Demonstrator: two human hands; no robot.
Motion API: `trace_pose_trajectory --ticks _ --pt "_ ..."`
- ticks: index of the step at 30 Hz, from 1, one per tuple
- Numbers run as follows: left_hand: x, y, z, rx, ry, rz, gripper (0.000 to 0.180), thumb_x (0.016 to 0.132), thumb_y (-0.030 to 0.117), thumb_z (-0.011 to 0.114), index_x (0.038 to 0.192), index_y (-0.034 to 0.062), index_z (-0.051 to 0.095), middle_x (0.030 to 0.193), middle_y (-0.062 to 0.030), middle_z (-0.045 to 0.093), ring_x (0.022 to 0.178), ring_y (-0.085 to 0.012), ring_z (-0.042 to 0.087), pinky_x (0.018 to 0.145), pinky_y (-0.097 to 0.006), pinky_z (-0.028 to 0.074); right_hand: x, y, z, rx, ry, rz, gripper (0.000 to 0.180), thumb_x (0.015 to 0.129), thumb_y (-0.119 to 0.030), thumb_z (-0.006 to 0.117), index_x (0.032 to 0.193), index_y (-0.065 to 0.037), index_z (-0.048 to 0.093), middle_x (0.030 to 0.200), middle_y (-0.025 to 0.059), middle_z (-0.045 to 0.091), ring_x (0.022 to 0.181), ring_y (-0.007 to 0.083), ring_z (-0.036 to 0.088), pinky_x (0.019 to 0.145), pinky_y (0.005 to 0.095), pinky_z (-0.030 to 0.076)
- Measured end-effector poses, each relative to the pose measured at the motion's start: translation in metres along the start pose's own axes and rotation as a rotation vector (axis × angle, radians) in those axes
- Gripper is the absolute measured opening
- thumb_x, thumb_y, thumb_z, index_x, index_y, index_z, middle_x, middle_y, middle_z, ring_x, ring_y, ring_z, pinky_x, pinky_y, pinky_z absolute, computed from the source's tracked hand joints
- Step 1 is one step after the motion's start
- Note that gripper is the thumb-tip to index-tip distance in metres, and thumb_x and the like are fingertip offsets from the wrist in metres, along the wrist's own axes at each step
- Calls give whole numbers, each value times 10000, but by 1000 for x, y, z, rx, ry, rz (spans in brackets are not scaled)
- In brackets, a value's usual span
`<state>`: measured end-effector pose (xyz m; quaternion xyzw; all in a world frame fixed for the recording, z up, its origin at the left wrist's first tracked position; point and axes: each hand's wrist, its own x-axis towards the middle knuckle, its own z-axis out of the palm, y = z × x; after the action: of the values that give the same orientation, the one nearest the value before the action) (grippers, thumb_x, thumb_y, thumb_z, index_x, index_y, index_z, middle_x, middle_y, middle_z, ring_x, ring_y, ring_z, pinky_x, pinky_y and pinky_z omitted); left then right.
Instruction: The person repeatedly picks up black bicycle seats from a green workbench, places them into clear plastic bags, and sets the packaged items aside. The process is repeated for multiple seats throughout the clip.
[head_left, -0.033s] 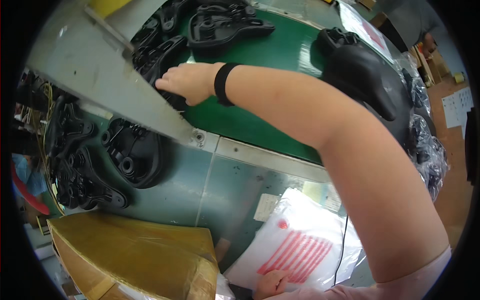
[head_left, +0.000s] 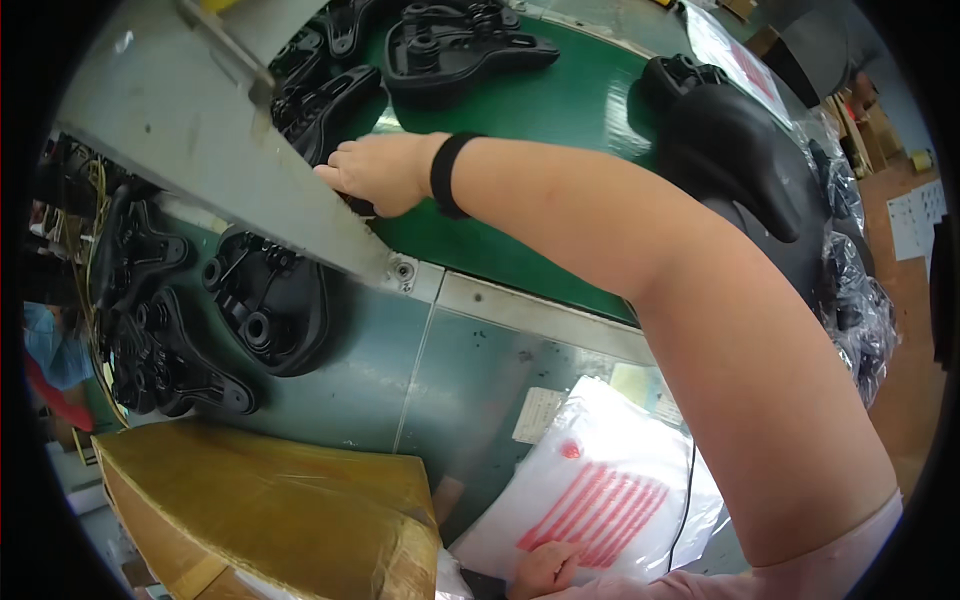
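My right arm reaches across to the far left. My right hand (head_left: 380, 175), with a black band at its wrist, is closed, its fingers bent over a dark part beside the grey metal frame (head_left: 230, 170). That part looks like a black bicycle saddle, mostly hidden by the hand and the frame. Just beyond lies an upturned saddle (head_left: 325, 110), and a second upturned saddle (head_left: 460, 55) rests on the green belt (head_left: 540, 110). Low in the view, my left hand (head_left: 545, 570) lies on a stack of clear plastic bags (head_left: 600, 480) with red print, its fingers curled and partly hidden.
More upturned saddles (head_left: 265, 315) lie left of the frame. A brown taped carton (head_left: 270, 490) stands at the near left. On the right are a smooth black saddle (head_left: 725, 150) and plastic-wrapped items (head_left: 855, 310). A thin black cable (head_left: 686, 500) crosses the bags.
The saddles on the green belt sit slightly farther right and up in the view. My right hand has shifted only a little, its fingers more bent. My left hand stays on the bags.
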<state>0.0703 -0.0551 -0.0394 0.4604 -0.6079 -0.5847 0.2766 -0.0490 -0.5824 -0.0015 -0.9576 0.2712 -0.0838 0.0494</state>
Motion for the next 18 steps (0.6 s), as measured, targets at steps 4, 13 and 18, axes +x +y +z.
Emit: trace_pose_trajectory --ticks 4,13,18 --pt "-3 -7 6 -16 4 -11 108 811 55 644 916 51 666 818 -125 644 759 -300 618 670 -391 490 9 -22 16 79 20 8 659 693 -240 769 1245 -119 429 1015 154 584 951 327 606 783 406 508" --pt "0 0 1 11 -5 -41 104 819 51 638 920 44 662 821 -133 640 759 -304 613 661 -383 486 1 3 -49 -23 112 -23 605 706 -461 721 1149 -89 544 832 165 658 775 355 643 694 430 513" --pt "-3 4 2 34 45 -26 102 824 49 635 922 40 659 823 -138 638 759 -306 610 655 -378 484 -45 21 -102 830 -149 506 571 771 -495 680 1042 2 605 723 121 627 516 167 577 415 285 427"
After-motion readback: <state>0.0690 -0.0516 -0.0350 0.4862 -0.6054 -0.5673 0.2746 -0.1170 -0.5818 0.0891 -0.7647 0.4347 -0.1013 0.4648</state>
